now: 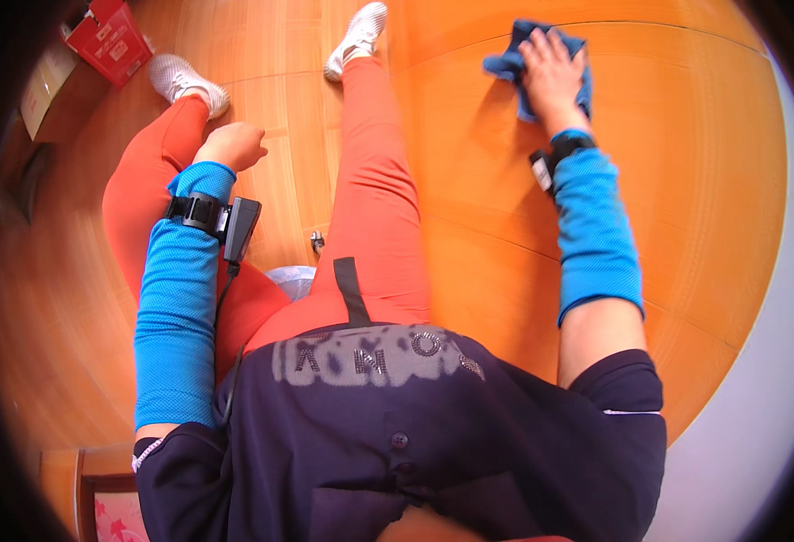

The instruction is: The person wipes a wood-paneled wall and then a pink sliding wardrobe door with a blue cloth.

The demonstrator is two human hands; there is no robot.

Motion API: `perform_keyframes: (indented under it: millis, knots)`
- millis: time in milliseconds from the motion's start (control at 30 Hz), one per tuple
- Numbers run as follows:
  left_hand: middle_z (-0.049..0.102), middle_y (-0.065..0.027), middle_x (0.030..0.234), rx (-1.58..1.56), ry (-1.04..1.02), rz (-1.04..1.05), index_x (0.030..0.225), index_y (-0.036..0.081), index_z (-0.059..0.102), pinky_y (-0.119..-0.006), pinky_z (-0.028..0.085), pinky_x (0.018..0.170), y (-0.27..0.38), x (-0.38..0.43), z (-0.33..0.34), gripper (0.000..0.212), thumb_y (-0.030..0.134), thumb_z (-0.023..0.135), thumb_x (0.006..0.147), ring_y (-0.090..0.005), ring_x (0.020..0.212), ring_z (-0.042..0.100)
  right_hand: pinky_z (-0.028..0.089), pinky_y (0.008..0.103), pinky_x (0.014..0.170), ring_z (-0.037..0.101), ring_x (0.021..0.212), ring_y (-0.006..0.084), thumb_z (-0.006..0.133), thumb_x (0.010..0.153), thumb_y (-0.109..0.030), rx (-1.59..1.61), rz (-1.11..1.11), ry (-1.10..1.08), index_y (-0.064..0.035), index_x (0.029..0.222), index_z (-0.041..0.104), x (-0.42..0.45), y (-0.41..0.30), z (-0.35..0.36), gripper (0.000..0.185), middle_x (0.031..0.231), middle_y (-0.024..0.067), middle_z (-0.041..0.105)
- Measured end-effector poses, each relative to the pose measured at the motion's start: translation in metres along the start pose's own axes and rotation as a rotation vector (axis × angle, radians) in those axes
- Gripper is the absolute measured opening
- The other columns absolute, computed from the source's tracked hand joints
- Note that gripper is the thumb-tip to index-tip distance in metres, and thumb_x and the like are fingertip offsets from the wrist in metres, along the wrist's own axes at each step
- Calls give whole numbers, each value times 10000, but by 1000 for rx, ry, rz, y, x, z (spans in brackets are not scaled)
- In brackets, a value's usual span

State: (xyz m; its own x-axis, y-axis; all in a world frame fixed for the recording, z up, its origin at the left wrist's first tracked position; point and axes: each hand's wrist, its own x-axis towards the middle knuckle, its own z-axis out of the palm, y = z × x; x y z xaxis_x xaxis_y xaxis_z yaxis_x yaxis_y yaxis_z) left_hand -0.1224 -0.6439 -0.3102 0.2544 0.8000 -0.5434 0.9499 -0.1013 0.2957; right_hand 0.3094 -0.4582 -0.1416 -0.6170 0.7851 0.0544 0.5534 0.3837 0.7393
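Observation:
My right hand [551,78] presses flat on a crumpled blue cloth [502,66], fingers stretched forward over it. Beneath the cloth is a glossy orange-brown wooden panel [695,176] with curved-looking seams. Over my bent left leg, near the knee, rests my left hand [230,146]. Its fingers are curled in and no object shows in it; the palm is hidden. Both forearms wear blue mesh sleeves, with a black strapped device [240,229] on the left wrist and another strapped device [541,171] on the right.
A red printed carton [109,44] and a brown cardboard box [55,95] stand at the upper left, beyond my left shoe [187,85]. My legs spread over a wood-patterned floor [272,108]. Along the right edge runs a pale surface [729,433]. A framed panel [116,511] shows at lower left.

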Motion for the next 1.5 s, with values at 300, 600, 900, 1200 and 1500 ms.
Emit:
perform_keyframes:
  millis: [300,600,900,1200,1500]
  knots:
    - [676,-217,1018,-18,-21,-5,1156,12,627,-438,503,880,2,3,-4,360,253,617,890,-356,1007,636,220,628,1078,347,1380,219,736,737,-297,-39,-67,-55,-252,1277,578,34,-20,20,564,1460,-9,449]
    - [665,-218,1068,-24,-81,-15,1181,14,615,-438,493,914,7,-8,-15,370,253,605,899,-356,1041,623,158,618,1127,386,1347,325,664,692,-124,553,-300,-168,-74,1174,620,-213,-146,56,487,1401,156,480]
    - [644,-200,1147,-7,-181,-71,1179,18,616,-426,484,935,6,-12,-15,375,275,606,905,-350,1096,601,17,601,1169,223,1443,281,375,947,-311,260,-768,-935,-132,1410,443,-417,-175,-87,501,1554,82,286]
    - [661,-178,1133,43,-119,-23,1123,31,664,-433,515,893,15,-14,-23,354,301,603,903,-335,1060,628,46,602,1164,258,1422,282,394,938,-306,462,-713,-1130,-122,1366,485,-519,-214,-140,474,1524,85,332]
    - [671,-188,1069,-41,-74,70,1075,23,661,-441,510,879,21,-14,-20,319,279,611,890,-354,1029,628,75,603,1159,293,1401,283,413,930,-300,479,-774,-1205,-113,1322,526,-503,-201,-128,449,1494,88,377]
